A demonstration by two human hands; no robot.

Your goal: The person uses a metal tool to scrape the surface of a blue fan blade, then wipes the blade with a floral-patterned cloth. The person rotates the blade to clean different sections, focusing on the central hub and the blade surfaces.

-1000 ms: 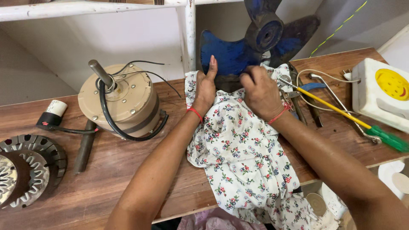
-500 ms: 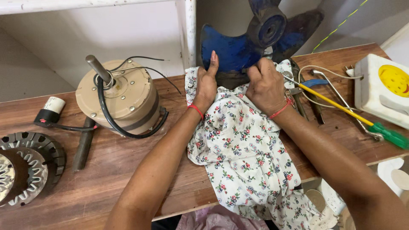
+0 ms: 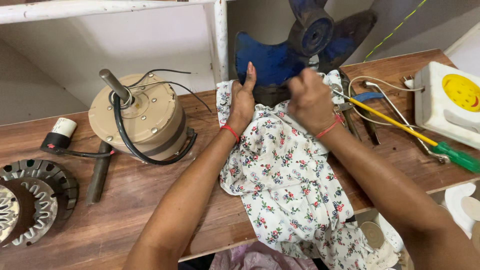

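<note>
1. L hand (image 3: 243, 100), top centre of frame: palm flat against the blue fan blade (image 3: 265, 62), fingers straight and closed up, thumb on the floral cloth (image 3: 285, 185). It braces; it grips nothing.
2. R hand (image 3: 310, 100), just right of it: fist closed, looks to be bunching cloth against the blade's dark lower edge. Can't tell how much cloth is inside the fist.
3. Blade sits at top centre, leaning on the white shelf post (image 3: 220, 40), hub (image 3: 312, 31) above the hands. Cloth runs from under the blade down over the bench (image 3: 150, 200) edge, bottom centre.
4. To do it well, imo: keep L palm low on the blade so it can't rock, wipe w/ R along the blade toward the hub, not across the edge.
5. Refold the cloth when it gets dirty, else grime just smears.
6. Watch R elbow: green-handled screwdriver (image 3: 400, 130) and pliers (image 3: 360, 107) lie just beside R wrist, easy to knock.
7. Motor (image 3: 137, 117), mid left, w/ black cable, well apart from the hands.
</note>
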